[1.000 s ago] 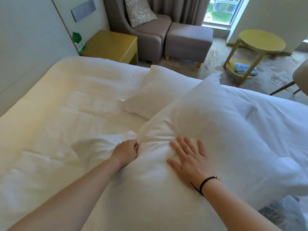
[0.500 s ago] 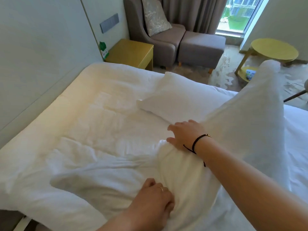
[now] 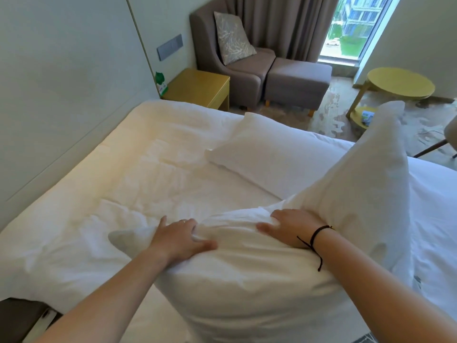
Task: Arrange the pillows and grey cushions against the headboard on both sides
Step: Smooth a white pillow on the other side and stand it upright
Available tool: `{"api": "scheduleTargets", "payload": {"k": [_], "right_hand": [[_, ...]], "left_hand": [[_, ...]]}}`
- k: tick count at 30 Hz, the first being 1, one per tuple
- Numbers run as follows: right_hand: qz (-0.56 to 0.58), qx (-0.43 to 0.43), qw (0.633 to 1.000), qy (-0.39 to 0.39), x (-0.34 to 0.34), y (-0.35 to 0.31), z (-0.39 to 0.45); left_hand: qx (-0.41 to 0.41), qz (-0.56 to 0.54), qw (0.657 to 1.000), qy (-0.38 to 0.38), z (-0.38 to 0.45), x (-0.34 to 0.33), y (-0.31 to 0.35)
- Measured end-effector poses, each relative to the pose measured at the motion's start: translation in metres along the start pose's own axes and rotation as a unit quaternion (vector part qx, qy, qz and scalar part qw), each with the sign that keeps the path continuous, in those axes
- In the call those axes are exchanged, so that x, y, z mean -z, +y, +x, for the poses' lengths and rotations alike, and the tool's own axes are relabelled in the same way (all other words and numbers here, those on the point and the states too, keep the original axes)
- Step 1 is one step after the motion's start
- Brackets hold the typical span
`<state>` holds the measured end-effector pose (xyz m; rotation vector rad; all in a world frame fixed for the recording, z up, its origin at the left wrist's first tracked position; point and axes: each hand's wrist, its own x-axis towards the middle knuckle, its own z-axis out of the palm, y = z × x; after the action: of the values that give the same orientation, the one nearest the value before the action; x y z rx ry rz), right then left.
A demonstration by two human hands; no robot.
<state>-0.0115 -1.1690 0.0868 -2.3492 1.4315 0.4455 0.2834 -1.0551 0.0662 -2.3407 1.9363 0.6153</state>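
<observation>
A large white pillow [image 3: 284, 280] lies in front of me on the white bed [image 3: 123, 194], its far corner raised up at the right. My left hand [image 3: 180, 237] grips its bunched left edge, thumb on top. My right hand [image 3: 291, 226] clutches the folded upper edge a little to the right. A second white pillow [image 3: 267, 157] lies flat further back on the bed, apart from both hands. The pale headboard panel [image 3: 61, 95] runs along the left. A grey patterned cushion [image 3: 232, 37] leans on the armchair at the back.
A yellow nightstand [image 3: 197, 87] stands beyond the bed's far corner, with a grey armchair [image 3: 242, 68] and footstool [image 3: 296, 82] behind it. A round yellow side table [image 3: 398, 82] stands at the right near the window. A chair leg shows at the right edge.
My left hand moved up from the near edge to the pillow's bunched left side. The right hand shifted right along the folded edge. The pillow's body has come closer and bulkier in front of me.
</observation>
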Motion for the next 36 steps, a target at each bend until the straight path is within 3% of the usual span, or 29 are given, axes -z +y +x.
{"api": "scheduleTargets", "payload": {"k": [11,16,21,27,33,36], "right_hand": [[-0.034,0.06,0.997,0.045,-0.01,-0.002,-0.031],[-0.067,0.053,0.987,0.138,-0.001,-0.027,-0.046],[-0.023,0.023,0.971,0.239,0.034,-0.068,-0.055],[0.0,0.02,0.955,0.294,0.066,-0.172,-0.046],[0.061,0.074,0.941,0.325,0.059,-0.324,-0.007],[0.102,0.084,0.943,0.306,0.045,-0.397,0.02]], "left_hand": [[-0.032,-0.053,0.995,0.081,-0.046,-0.008,-0.001],[-0.06,-0.064,0.991,0.104,-0.053,0.016,-0.004],[-0.096,-0.075,0.98,0.157,-0.062,0.042,-0.032],[-0.103,-0.091,0.97,0.2,-0.067,0.107,-0.129],[-0.063,-0.062,0.973,0.213,-0.076,0.167,-0.284],[-0.032,-0.046,0.976,0.208,-0.081,0.186,-0.359]]}}
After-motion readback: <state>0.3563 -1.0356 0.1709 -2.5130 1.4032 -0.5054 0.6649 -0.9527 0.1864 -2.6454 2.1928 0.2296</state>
